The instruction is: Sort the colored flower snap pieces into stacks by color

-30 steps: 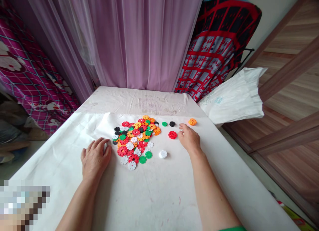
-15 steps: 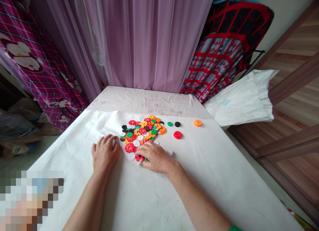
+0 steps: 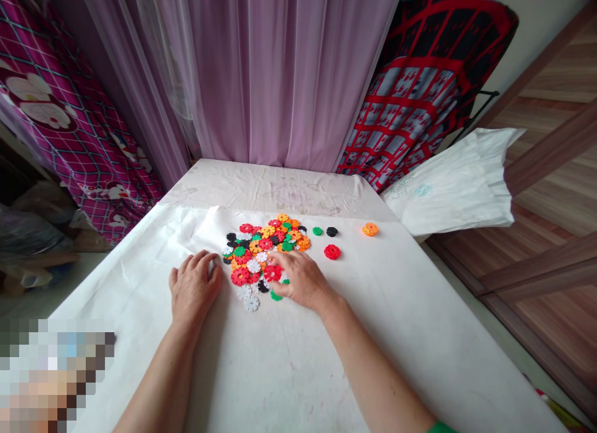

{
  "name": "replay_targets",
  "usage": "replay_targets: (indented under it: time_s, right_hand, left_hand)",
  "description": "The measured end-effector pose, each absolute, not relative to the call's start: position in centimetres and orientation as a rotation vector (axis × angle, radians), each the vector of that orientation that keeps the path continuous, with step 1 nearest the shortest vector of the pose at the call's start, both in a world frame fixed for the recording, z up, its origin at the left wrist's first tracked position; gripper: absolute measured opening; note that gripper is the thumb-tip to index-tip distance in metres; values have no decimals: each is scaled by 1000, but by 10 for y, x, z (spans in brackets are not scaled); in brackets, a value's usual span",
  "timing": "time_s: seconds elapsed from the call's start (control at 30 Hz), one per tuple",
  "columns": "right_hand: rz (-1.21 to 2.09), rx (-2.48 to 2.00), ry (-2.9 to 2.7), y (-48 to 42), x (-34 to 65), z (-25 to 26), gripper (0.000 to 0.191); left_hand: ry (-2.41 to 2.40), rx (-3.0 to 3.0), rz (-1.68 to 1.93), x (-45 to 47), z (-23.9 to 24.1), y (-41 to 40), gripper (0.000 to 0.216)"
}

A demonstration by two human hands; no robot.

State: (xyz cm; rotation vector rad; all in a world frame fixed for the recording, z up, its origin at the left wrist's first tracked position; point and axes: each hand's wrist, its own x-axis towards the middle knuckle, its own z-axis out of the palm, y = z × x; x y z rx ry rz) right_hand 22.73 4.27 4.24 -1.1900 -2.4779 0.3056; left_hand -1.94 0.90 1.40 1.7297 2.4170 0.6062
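On the white table is a loose heap of snowflake discs [image 3: 253, 266], notched plastic pieces in red, orange, green, black and white. My right hand [image 3: 303, 280] is at the near right side of the heap, its fingers and thumb closed on a red snowflake disc [image 3: 272, 273]. Below the thumb lies a green disc [image 3: 276, 295], partly covered. A white disc [image 3: 251, 303] lies closest to me, at the heap's front. My left hand [image 3: 194, 285] rests on the table left of the heap, fingers apart and holding nothing.
Right of the heap sit separate small groups of discs: green [image 3: 317, 231], black [image 3: 331, 231], red [image 3: 332, 252] and orange [image 3: 370, 229]. A white bag [image 3: 461, 184] hangs at the table's right edge. Purple curtains [image 3: 289, 78] hang behind the table.
My right hand has moved slightly right and away from me, with a red disc now in its fingers. White and black discs at the heap's front are uncovered. My left hand has stayed put.
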Motion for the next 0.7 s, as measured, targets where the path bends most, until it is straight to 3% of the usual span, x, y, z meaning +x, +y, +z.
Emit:
replay_targets:
  time_s: [0.27,0.7]
  right_hand:
    - [149,-1804,-1699,89,354,30,52]
    - [181,-1903,-1890,88,349,18,53]
  left_hand:
    - [2424,1748,589,-21,13,10,43]
    - [2414,1805,596,-25,10,11,43]
